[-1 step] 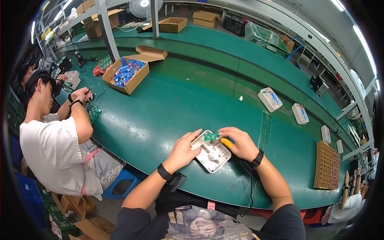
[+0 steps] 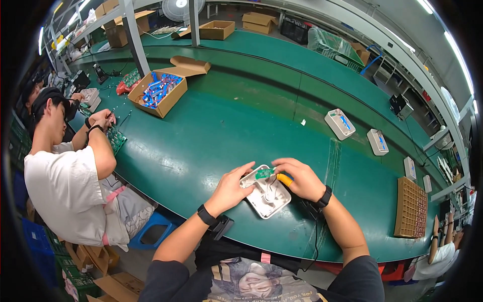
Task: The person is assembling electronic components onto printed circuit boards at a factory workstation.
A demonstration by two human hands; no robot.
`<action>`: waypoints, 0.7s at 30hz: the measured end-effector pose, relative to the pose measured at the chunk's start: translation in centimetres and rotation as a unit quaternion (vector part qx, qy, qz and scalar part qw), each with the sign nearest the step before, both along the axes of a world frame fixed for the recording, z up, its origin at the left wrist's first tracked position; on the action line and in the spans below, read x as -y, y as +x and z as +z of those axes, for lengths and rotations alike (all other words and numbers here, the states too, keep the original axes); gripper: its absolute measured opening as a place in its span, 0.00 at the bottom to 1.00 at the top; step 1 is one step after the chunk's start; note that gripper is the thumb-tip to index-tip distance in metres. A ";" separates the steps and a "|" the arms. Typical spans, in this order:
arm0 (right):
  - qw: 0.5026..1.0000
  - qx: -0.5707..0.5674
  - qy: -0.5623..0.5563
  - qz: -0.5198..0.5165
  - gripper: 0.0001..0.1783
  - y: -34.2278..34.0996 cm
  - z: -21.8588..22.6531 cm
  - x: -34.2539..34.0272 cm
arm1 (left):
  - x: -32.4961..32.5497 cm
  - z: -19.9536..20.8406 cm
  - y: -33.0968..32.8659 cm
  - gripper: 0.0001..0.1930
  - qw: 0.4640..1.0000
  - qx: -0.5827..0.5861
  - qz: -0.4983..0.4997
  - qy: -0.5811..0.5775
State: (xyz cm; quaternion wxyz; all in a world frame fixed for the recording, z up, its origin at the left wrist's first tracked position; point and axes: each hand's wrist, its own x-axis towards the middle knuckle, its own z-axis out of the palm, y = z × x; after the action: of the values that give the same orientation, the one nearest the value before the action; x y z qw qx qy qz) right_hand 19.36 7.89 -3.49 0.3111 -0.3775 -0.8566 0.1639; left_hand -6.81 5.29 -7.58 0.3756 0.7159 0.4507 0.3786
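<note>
A white plastic housing [image 2: 271,205] with wires inside lies on the green table in front of me. My left hand [image 2: 232,187] grips its left rim, thumb over the edge and fingers along the far side. A small green circuit board [image 2: 264,173] is pinched by the fingertips of my right hand [image 2: 301,180], tilted over the far end of the housing. Tucked under that palm is a tool with a yellow handle [image 2: 285,179]; its working end is hidden. A dark wire runs from the board area down into the housing.
An open carton [image 2: 173,98] of blue battery cells stands at the far left. To my left a co-worker [image 2: 70,166] handles green circuit boards [image 2: 117,141]. White trays [image 2: 339,125] with blue parts sit far right, near a divided cardboard box [image 2: 410,207].
The circuit board has tipped and turned slightly in my right fingertips, with the fingers shifting a little left. My left hand stays on the housing.
</note>
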 end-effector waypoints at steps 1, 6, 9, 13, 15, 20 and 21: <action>0.998 0.028 -0.008 0.057 0.10 -0.2 0.6 -0.1 | -0.1 0.3 0.1 0.30 0.999 0.021 -0.016 -0.031; 0.985 0.141 -0.001 0.095 0.10 -1.2 1.6 -0.3 | -0.6 0.6 -0.1 0.28 0.999 -0.039 -0.036 0.008; 0.975 0.206 -0.024 0.085 0.08 -1.8 2.3 0.0 | -0.1 1.2 -0.1 0.26 0.999 -0.026 -0.034 -0.024; 0.969 0.226 -0.044 0.085 0.09 -1.7 2.2 0.2 | 1.0 2.0 0.0 0.24 0.999 -0.012 -0.021 -0.024; 0.977 0.191 -0.046 0.083 0.10 -1.5 2.4 0.5 | 1.6 1.6 -0.3 0.23 1.000 -0.008 -0.009 -0.021; 0.993 0.072 -0.060 0.068 0.13 1.4 -0.3 1.7 | 2.3 0.0 -0.2 0.22 0.999 -0.016 0.037 0.036; 0.995 0.045 -0.063 0.066 0.14 1.9 -1.0 1.7 | 2.4 -0.2 -0.1 0.22 0.998 -0.016 0.044 0.045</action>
State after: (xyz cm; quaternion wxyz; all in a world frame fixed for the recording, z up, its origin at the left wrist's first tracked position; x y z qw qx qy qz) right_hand 21.26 6.19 -4.48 0.2362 -0.3463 -0.8807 0.2208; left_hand -6.91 2.88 -7.77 0.3189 0.7172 0.4702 0.4035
